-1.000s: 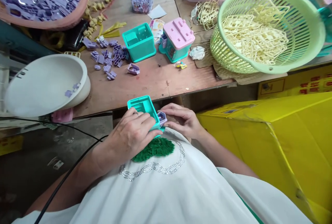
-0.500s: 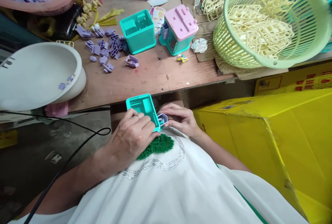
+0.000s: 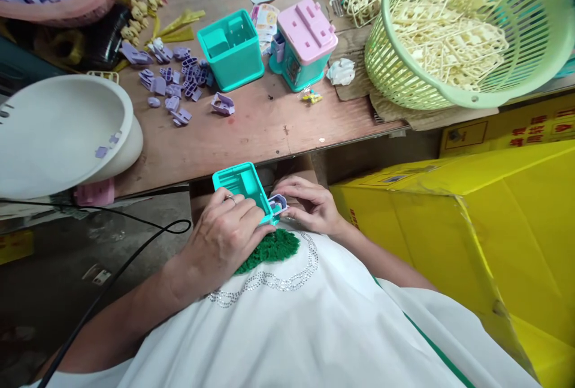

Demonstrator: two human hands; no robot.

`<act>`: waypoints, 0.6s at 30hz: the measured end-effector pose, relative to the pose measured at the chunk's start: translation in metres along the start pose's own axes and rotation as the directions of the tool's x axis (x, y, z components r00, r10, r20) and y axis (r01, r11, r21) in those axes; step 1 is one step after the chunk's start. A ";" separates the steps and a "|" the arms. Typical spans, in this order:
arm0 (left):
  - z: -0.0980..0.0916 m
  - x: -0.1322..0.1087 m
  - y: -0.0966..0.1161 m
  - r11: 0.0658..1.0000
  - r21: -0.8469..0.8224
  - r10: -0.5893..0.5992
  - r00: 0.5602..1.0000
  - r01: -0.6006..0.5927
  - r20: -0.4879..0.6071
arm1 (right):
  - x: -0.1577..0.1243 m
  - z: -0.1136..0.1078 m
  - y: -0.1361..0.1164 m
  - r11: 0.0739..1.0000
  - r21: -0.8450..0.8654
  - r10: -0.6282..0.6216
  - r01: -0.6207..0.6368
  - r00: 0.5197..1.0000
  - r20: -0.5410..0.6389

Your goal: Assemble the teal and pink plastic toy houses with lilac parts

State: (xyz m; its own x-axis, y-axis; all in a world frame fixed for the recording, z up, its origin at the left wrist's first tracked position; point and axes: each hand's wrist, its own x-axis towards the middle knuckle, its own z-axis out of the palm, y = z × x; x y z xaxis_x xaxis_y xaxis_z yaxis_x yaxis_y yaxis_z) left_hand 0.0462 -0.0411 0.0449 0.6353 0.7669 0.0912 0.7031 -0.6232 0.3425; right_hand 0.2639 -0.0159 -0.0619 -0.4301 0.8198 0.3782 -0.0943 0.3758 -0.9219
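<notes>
My left hand point(image 3: 229, 232) is closed round the near side of a teal plastic box point(image 3: 256, 183), held above my lap with its open top tilted toward me. Against the box's right side sits a small purple plastic part point(image 3: 279, 202), hollow and shaped like a little bay. The thumb and fingers of my right hand point(image 3: 312, 203) pinch this part from the right. Whether it is fastened to the box cannot be made out. Beyond the table edge stand another open teal box point(image 3: 238, 58) and a teal box with a pink lid point(image 3: 307, 41).
Loose purple parts point(image 3: 173, 85) lie left on the table, beside a white basin point(image 3: 63, 130). A pink basin point(image 3: 67, 11) holds more purple parts. At right are a green basket point(image 3: 449, 97) of cream frames and a large yellow box point(image 3: 471, 244). A black cable point(image 3: 117, 274) crosses my left arm.
The view has shifted slightly, so the table things sit a little further left and up. Both hands keep their hold on the box and the purple part, with hardly any other movement.
</notes>
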 end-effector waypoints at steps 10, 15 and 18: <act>0.006 -0.007 -0.015 0.977 -0.192 -0.090 0.996 0.089 0.004 | 0.002 -0.001 0.003 0.992 0.062 0.113 -0.114 0.993 0.024; 0.009 -0.008 -0.020 0.959 -0.271 -0.100 0.995 0.089 -0.027 | 0.006 0.001 0.000 0.987 0.111 0.112 -0.112 0.994 0.004; 0.010 -0.009 -0.024 0.948 -0.314 -0.076 0.995 0.051 -0.069 | 0.009 0.001 -0.005 0.987 0.117 0.112 -0.111 0.994 -0.002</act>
State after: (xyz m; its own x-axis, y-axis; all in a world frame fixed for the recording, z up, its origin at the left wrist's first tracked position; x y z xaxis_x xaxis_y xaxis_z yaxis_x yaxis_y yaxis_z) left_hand 0.0274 -0.0345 0.0263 0.5563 0.8209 0.1291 0.5988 -0.5037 0.6227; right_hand 0.2593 -0.0109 -0.0541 -0.4362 0.8574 0.2731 -0.1507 0.2296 -0.9616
